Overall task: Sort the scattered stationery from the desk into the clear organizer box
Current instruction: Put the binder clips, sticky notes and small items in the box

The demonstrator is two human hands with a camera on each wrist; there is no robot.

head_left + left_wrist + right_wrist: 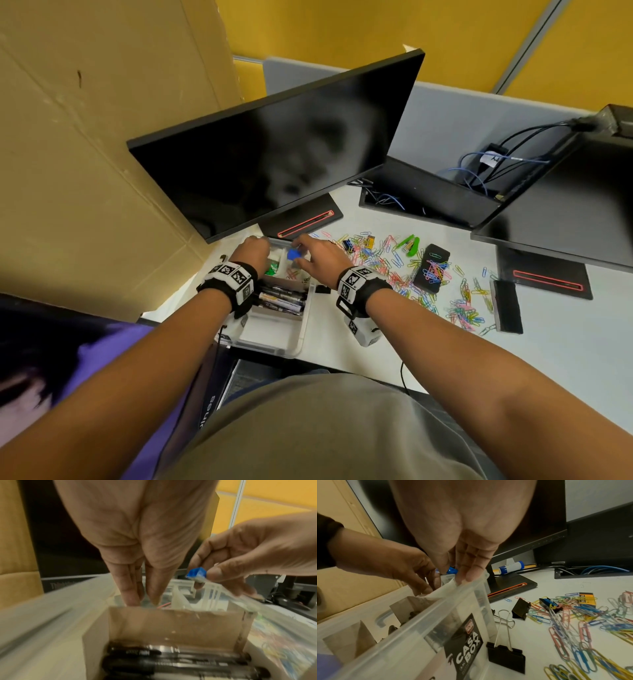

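Observation:
The clear organizer box (pixel 298 337) stands on the desk in front of me, with black markers (pixel 281 298) in its middle section behind a cardboard divider (pixel 176 627). My right hand (pixel 297 256) hovers over the box's far compartments and pinches a small blue item (pixel 293 254) between thumb and fingers; the same blue item (pixel 197 574) shows in the left wrist view. My left hand (pixel 253 250) reaches with straight fingers (pixel 131 595) down into the far left compartment. Colored paper clips (pixel 404 270) lie scattered to the right, with black binder clips (pixel 506 657) beside the box.
A dark monitor (pixel 274 154) leans over the box, its stand base (pixel 303 222) just behind. A black device (pixel 431 272), a green item (pixel 411 245) and a black eraser (pixel 507 306) lie among the clips. Cardboard (pixel 85 137) walls the left; a second monitor (pixel 565 205) stands right.

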